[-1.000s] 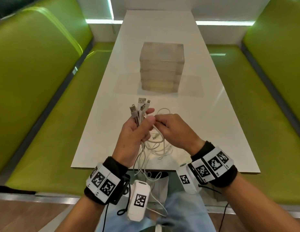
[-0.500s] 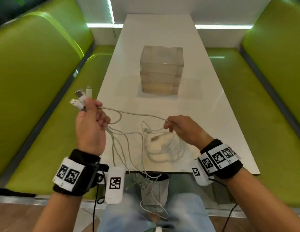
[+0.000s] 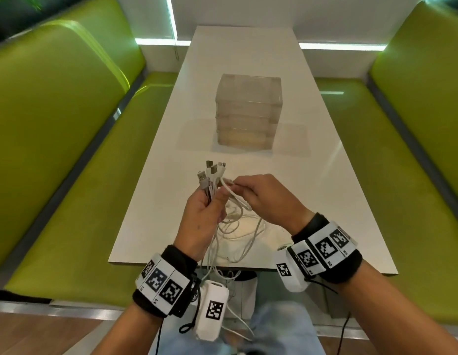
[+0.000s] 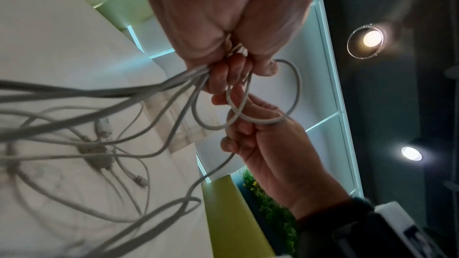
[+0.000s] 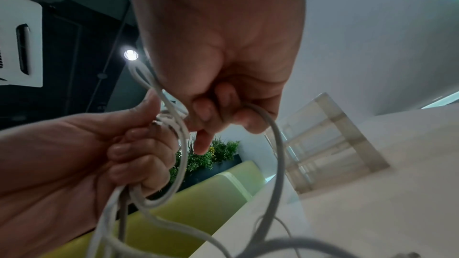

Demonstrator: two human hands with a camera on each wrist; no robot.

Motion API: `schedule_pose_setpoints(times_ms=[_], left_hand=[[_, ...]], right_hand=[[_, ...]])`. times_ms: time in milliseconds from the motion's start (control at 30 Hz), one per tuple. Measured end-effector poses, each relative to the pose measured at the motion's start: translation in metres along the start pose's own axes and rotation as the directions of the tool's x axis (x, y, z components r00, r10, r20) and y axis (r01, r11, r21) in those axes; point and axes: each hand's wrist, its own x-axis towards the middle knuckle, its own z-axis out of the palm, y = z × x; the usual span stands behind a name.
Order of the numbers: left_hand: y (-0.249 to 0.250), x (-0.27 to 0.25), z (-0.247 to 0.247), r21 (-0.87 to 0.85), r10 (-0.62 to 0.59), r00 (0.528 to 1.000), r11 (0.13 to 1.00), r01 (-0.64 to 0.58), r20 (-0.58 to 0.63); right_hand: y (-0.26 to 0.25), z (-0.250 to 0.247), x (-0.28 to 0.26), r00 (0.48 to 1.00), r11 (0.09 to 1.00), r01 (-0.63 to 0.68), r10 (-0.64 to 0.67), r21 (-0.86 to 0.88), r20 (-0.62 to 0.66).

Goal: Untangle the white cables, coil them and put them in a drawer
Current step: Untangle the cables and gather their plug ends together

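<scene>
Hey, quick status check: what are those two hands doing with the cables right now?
Left hand grips the white cables just below the plugs. Right hand pinches one strand beside it. Rest in loose tangle over table edge. Drawer unit shut, untouched.

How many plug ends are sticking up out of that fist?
4 that I can make out, fanned above the left hand: one far left, two in the middle, one at right. More may be hidden in the bunch.
</scene>
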Motion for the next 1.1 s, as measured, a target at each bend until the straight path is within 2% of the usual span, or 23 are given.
schedule_pose_setpoints(times_ms=[167,233,400,467,533,633,700,800,967,1033,1100], left_hand=[[0.004,0.003,-0.002,-0.114,0.020,0.994,0.993,-0.032,-0.109],[0.007,0.006,-0.011,-0.129,0.040,0.986,0.990,-0.062,-0.163],[0.030,0.015,-0.045,-0.207,0.113,0.941,0.961,-0.185,-0.317],[0.034,0.016,-0.054,-0.213,0.124,0.934,0.956,-0.203,-0.335],[0.030,0.017,-0.057,-0.158,0.131,0.943,0.970,-0.186,-0.307],[0.014,0.015,-0.045,0.013,0.087,0.970,0.996,-0.086,-0.227],[0.004,0.012,-0.030,0.123,0.043,0.991,0.992,-0.027,-0.130],[-0.002,0.007,-0.011,0.243,0.047,0.999,0.969,-0.048,0.009],[-0.003,0.005,-0.010,0.380,0.075,0.995,0.920,-0.096,0.069],[-0.001,0.004,-0.015,0.329,0.093,0.995,0.940,-0.094,0.018],[0.004,0.007,-0.023,0.208,0.098,0.992,0.975,-0.080,-0.081]], right_hand=[[-0.005,-0.001,0.002,0.994,0.999,0.028,-0.025,-0.025,0.105],[0.004,-0.005,0.003,0.991,0.998,-0.027,0.035,-0.061,0.126],[0.059,-0.016,0.004,0.968,0.954,-0.222,0.240,-0.203,0.071],[0.071,-0.020,0.001,0.952,0.944,-0.288,0.300,-0.160,0.057],[0.070,-0.020,-0.001,0.959,0.957,-0.280,0.282,-0.081,0.022],[0.049,-0.018,0.000,0.988,0.989,-0.147,0.146,-0.034,-0.045],[0.030,-0.015,0.003,0.999,0.996,-0.028,0.024,-0.088,-0.047],[0.009,-0.008,0.006,0.993,0.971,0.117,-0.117,-0.207,0.011],[0.000,-0.014,0.006,0.996,0.986,0.084,-0.085,-0.146,-0.001],[0.004,-0.016,0.007,0.997,0.984,0.075,-0.071,-0.163,0.036],[0.019,-0.018,0.009,0.997,0.979,0.036,-0.023,-0.201,0.067]])
